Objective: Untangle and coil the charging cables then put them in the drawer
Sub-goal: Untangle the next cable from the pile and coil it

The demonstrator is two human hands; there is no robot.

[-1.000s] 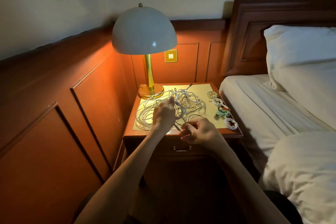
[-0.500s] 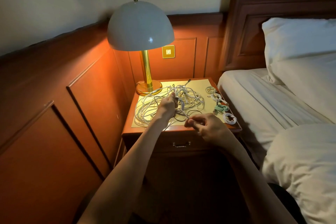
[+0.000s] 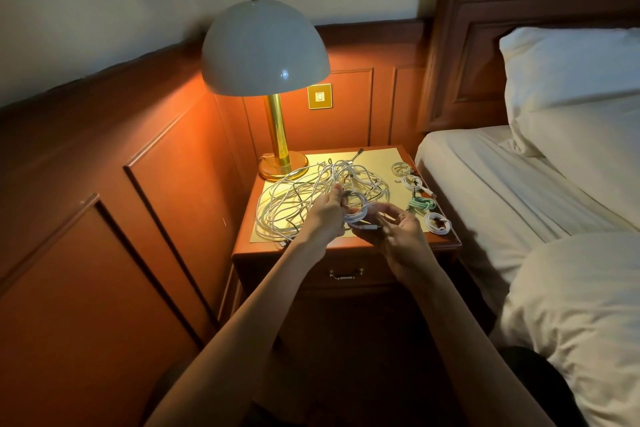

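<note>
- The bed (image 3: pixel 485 184) lies well to the right of the fingers.
- The lamp (image 3: pixel 265 45) is lit and stands beyond the left hand's fingers, at the desk's far left corner.
- The desk (image 3: pixel 375 156) carries all the cables. Its drawer (image 3: pixel 311 276) sits closed just below both hands, so what it holds is hidden.
- The tangle of cables (image 3: pixel 294 198) sprawls left of and beyond the fingers.
- Four coiled cables (image 3: pixel 438 222), three white and one green, lie in a row right of the fingers.
- The left hand (image 3: pixel 325 215) has its fingers clamped on loops of a white cable (image 3: pixel 358 213).
- The right hand (image 3: pixel 401 232) is blurred, with its fingers curled round the same loops' plug end.
</note>
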